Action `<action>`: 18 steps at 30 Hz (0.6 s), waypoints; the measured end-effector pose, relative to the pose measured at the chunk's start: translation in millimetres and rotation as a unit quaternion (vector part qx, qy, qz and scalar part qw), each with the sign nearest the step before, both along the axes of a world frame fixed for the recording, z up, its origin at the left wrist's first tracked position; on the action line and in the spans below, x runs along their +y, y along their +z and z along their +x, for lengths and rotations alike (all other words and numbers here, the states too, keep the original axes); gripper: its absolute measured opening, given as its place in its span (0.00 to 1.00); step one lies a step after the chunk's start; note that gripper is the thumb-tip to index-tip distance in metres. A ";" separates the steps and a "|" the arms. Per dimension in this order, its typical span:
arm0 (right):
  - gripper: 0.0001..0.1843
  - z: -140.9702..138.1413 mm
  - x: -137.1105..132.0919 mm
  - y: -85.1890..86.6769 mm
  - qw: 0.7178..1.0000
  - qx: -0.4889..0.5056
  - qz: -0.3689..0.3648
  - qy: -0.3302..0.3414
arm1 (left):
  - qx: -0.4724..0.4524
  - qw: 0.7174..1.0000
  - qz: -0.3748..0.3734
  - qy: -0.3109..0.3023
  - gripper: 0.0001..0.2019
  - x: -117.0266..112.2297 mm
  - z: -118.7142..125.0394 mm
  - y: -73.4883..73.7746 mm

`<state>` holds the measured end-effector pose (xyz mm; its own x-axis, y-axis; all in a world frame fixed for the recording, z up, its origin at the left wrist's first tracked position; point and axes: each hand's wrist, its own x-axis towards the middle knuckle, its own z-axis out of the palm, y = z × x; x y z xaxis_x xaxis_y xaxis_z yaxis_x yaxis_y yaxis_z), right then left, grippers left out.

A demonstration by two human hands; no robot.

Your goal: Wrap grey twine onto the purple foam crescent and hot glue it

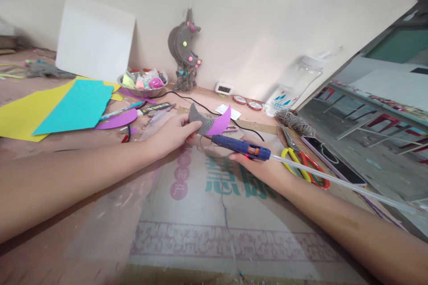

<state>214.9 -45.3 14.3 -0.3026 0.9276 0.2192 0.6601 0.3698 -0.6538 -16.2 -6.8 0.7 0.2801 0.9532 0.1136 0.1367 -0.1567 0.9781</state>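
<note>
My left hand pinches a crescent cutout, its left half wrapped in grey yarn and its right half bare purple. In my right hand is a blue hot glue gun, its nozzle close to the lower edge of the crescent. Whether the nozzle touches it I cannot tell. A long clear glue stick juts from the gun's back, and a small red light glows beneath it. The fingers of my right hand are partly hidden by the gun.
Scissors, a phone and a grey yarn bundle lie at right near a clear bottle. Yellow and turquoise paper spread at left. A bowl, decorated grey moon and clock stand behind.
</note>
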 end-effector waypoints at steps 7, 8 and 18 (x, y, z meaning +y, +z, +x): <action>0.14 0.6 1.0 -0.5 1.000 0.005 0.012 0.002 | 0.023 1.000 0.004 0.004 0.17 -1.4 -1.0 1.0; 0.15 1.0 1.2 -1.0 1.000 0.006 0.012 0.002 | 0.022 1.000 0.002 0.004 0.16 -1.3 -1.2 0.4; 0.15 1.3 0.8 -1.2 1.000 0.008 0.010 -0.003 | 0.026 0.999 0.019 0.004 0.16 2.4 -1.9 -2.6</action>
<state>216.3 -44.4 13.1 -0.2935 0.9247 0.2424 0.6514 0.3790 -0.6573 -18.1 -4.4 -1.9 0.2785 0.9509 0.1350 0.1896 -0.1922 0.9629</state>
